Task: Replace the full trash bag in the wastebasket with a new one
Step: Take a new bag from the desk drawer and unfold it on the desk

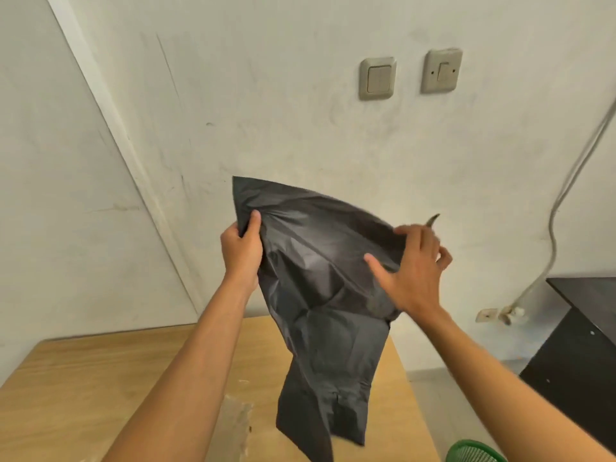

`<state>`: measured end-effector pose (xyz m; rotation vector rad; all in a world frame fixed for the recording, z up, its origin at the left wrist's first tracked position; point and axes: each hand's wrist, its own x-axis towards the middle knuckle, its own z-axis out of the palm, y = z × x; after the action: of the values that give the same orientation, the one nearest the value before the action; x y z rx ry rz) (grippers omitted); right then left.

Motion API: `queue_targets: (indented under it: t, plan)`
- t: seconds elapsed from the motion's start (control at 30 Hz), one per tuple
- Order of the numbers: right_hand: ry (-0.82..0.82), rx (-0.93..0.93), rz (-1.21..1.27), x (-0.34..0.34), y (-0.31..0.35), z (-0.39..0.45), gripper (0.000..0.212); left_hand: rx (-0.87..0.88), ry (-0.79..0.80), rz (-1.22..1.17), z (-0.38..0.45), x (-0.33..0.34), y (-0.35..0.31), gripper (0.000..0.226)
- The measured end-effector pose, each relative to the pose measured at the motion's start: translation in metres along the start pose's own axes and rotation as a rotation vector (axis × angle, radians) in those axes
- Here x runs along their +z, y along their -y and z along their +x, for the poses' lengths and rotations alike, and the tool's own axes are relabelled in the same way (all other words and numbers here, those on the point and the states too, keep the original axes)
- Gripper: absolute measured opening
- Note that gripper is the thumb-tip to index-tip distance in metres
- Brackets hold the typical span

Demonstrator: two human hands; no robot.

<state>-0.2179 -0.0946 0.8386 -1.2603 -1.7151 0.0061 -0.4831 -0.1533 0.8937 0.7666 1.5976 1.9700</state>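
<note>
A new black trash bag (320, 295) hangs in the air above the wooden table (83, 378), its lower end dangling near the table top. My left hand (241, 248) pinches the bag's upper left edge between thumb and fingers. My right hand (413, 271) grips the upper right edge, thumb spread over the plastic. The top of the bag is stretched between both hands. A green mesh wastebasket (473, 453) shows only its rim at the bottom right.
A white wall with two switches (377, 78) stands behind. A white cable (553, 208) runs down to a socket (486, 315). Black furniture (580, 348) stands at the right. A clear plastic scrap (238, 425) lies on the table.
</note>
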Motion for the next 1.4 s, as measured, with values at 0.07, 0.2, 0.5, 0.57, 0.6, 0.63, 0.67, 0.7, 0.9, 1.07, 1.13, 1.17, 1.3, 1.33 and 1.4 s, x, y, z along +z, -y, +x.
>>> queue_targets:
  t: [0.07, 0.2, 0.5, 0.57, 0.6, 0.63, 0.67, 0.7, 0.9, 1.07, 1.13, 1.17, 1.3, 1.33, 1.4]
  plan:
    - [0.018, 0.023, 0.004, 0.019, -0.007, -0.045, 0.083, -0.056, -0.081, -0.085, 0.001, -0.013, 0.004, 0.019]
    - [0.19, 0.426, 0.123, 0.057, -0.038, -0.107, 0.103, -0.205, -0.282, -0.172, 0.0, -0.062, 0.034, 0.018]
    - [1.059, 0.875, 0.246, 0.126, -0.063, -0.219, 0.069, -0.413, -0.435, -0.124, -0.003, -0.179, 0.119, 0.031]
    - [1.174, 0.757, 0.177, 0.135, -0.059, -0.247, 0.053, -0.42, -0.427, -0.066, -0.011, -0.191, 0.135, 0.045]
    - [1.237, 0.691, 0.125, 0.14, -0.057, -0.262, 0.048, -0.432, -0.414, -0.019, -0.019, -0.193, 0.143, 0.058]
    - [1.293, 0.622, 0.058, 0.144, -0.055, -0.278, 0.048, -0.461, -0.398, 0.022, -0.03, -0.193, 0.152, 0.076]
    - [1.321, 0.558, -0.015, 0.145, -0.052, -0.293, 0.052, -0.507, -0.395, 0.058, -0.043, -0.193, 0.162, 0.096]
    - [1.299, 0.538, -0.084, 0.144, -0.049, -0.304, 0.058, -0.563, -0.407, 0.088, -0.058, -0.19, 0.172, 0.115]
    - [1.147, 0.749, 0.007, 0.134, -0.056, -0.33, 0.046, -0.948, -0.39, 0.255, -0.14, -0.197, 0.25, 0.092]
    - [0.881, 1.038, 0.406, 0.101, -0.077, -0.29, 0.026, -1.07, -0.13, 0.357, -0.171, -0.178, 0.251, 0.084]
    - [0.834, 1.059, 0.536, 0.08, -0.079, -0.263, 0.026, -1.043, -0.068, 0.38, -0.187, -0.159, 0.25, 0.086]
    - [0.805, 1.045, 0.576, 0.069, -0.079, -0.249, 0.028, -1.038, -0.028, 0.402, -0.197, -0.145, 0.244, 0.089]
    - [0.651, 1.038, 0.661, 0.024, -0.075, -0.196, 0.037, -0.631, -0.007, 1.044, -0.23, -0.105, 0.228, 0.139]
    - [0.618, 1.033, 0.672, 0.012, -0.076, -0.183, 0.04, -0.438, -0.028, 1.133, -0.236, -0.093, 0.218, 0.135]
    - [0.556, 1.034, 0.715, -0.006, -0.076, -0.16, 0.043, -0.141, 0.007, 1.055, -0.245, -0.065, 0.19, 0.105]
